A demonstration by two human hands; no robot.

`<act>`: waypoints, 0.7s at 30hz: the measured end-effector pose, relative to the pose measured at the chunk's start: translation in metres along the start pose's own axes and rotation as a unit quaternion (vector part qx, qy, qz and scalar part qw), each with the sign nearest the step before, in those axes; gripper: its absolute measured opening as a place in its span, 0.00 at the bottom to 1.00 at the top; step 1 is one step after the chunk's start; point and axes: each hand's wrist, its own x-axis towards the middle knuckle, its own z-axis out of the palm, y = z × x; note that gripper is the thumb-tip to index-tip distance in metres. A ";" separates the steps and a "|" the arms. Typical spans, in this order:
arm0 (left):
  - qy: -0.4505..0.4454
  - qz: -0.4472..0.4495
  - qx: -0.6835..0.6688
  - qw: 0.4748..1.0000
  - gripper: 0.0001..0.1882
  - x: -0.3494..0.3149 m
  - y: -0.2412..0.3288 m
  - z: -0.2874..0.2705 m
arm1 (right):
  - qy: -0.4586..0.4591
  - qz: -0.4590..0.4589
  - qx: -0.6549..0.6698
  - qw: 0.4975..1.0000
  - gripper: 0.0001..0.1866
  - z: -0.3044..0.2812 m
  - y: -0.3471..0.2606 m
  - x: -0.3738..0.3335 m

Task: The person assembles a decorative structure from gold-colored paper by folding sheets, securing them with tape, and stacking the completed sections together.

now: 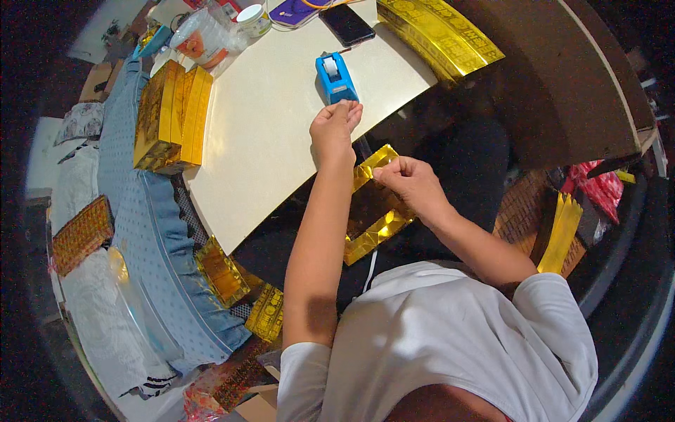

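My left hand (336, 132) reaches over the table edge to the front end of a blue tape dispenser (334, 76). Its fingers are pinched together there; whatever lies between them is too small to make out. A roll of clear or white tape sits in the dispenser. Below the table edge, my right hand (413, 184) pinches the upper rim of a shiny gold foil paper box (383, 231). The box is open on the side toward me, over my dark-clothed lap, and my left forearm hides its left part.
The pale table (260, 133) bears stacked gold boxes (169, 116) at left, and a black phone (346, 25), plastic containers (200, 35) and a long gold foil piece (439, 35) at the back. A large cardboard box (562, 77) stands right. Folded gold pieces (561, 232) lie lower right.
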 end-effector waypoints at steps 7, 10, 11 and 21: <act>0.024 0.164 -0.019 0.986 0.05 -0.023 0.012 -0.017 | 0.031 -0.223 -0.153 0.962 0.09 -0.022 -0.010 -0.005; 0.016 0.268 -0.056 0.962 0.05 -0.049 0.027 -0.017 | -0.008 -0.231 -0.150 0.961 0.08 -0.028 -0.020 -0.012; 0.019 0.276 -0.059 0.959 0.05 -0.057 0.030 -0.018 | -0.008 -0.232 -0.153 0.961 0.09 -0.026 -0.022 -0.016; 0.101 0.284 0.022 0.953 0.05 -0.118 0.029 -0.077 | -0.020 -0.335 -0.277 0.900 0.09 -0.024 -0.038 -0.031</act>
